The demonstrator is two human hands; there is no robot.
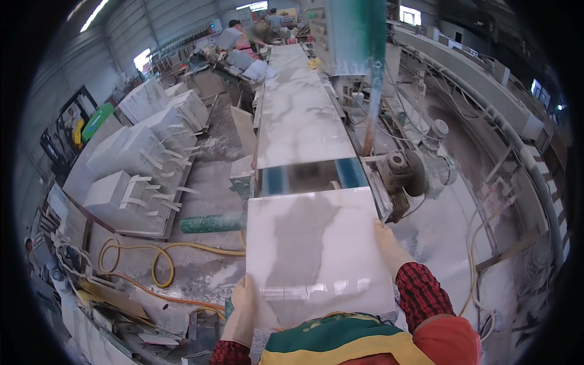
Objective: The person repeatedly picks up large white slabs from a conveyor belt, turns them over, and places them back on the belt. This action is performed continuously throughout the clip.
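Only feed I've got is the head view: my white-and-grey slab [298, 243] sits lower centre of the frame, just short of a gap with blue strips [351, 173], and a farther slab [304, 121] lies past that. Left hand [241, 309] is at its left edge, right hand [390, 244] on the right edge, higher in the frame — can't tell if the fingers hook under, so no call on either grip. Looks like steadying work to me: I'd push evenly both sides, keep that far edge square — corners probably chip easily.
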